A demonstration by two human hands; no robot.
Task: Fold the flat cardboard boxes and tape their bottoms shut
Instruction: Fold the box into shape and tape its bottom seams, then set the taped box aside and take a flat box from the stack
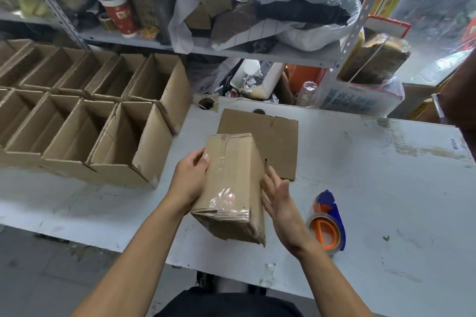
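Overhead, left hand (192, 175) grips taped box (231, 188) (bottom up); right hand (279, 198) spread open.

Tabletop (360, 188): white, scuffed and stained, with strips of old tape residue toward its far right part and a round cable hole (206, 103) at the far edge.

Flat cardboard blank (273, 134): lies on the tabletop just beyond the grip, partly covered by the held box (231, 183).

Tape dispenser (327, 221): blue and orange, carrying a clear roll, rests on the tabletop just right of the right hand (280, 201).

Open folded boxes (85, 116): two rows, standing mouths up, side by side and touching, on the tabletop left of the left hand (190, 175) and running toward the far left.
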